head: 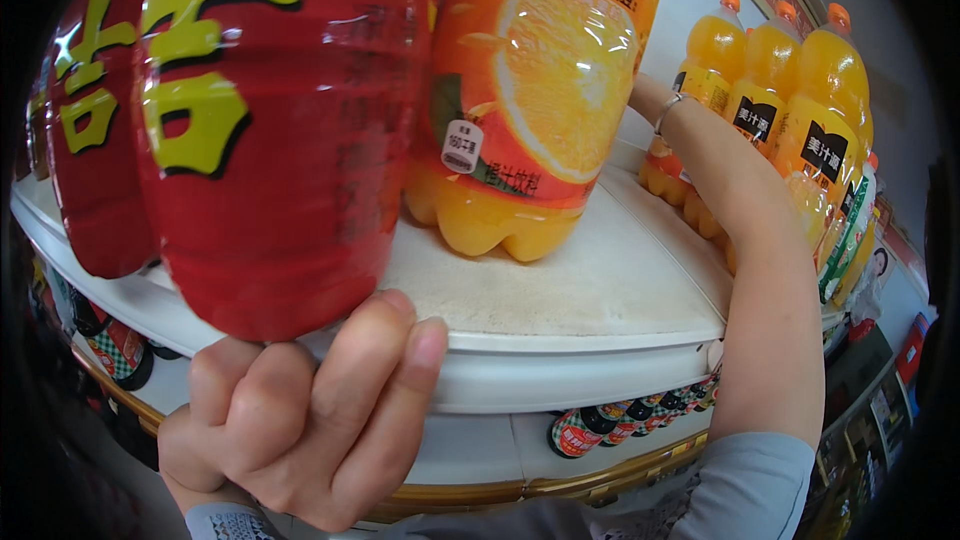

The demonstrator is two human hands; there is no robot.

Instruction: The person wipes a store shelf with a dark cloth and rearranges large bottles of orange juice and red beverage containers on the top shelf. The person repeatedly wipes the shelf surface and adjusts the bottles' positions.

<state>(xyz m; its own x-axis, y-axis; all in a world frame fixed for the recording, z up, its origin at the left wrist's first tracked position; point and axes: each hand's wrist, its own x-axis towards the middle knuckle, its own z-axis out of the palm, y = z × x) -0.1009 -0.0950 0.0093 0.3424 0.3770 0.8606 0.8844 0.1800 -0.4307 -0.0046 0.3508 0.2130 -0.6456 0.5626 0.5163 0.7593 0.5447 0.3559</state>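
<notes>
Close in front of me a large red-wrapped bottle (270, 165) with yellow characters stands at the white shelf's (525, 307) front edge. My left hand (322, 405) is at its base, fingertips by the shelf edge, thumb and fingers bent; whether it grips the bottle does not show clearly. Right of it stands a big orange juice bottle (540, 97) with an orange-slice label. My right arm reaches over the shelf, a bracelet (671, 112) at the wrist, and my right hand (643, 97) is mostly hidden behind that juice bottle, so its grip cannot be seen.
Another red bottle (97, 135) stands at the far left. Several orange juice bottles (817, 120) with orange caps are grouped at the right, beside my right forearm. Dark-capped jars (577, 431) line a lower shelf with a gold-coloured edge rail (457, 493). A wall rises behind.
</notes>
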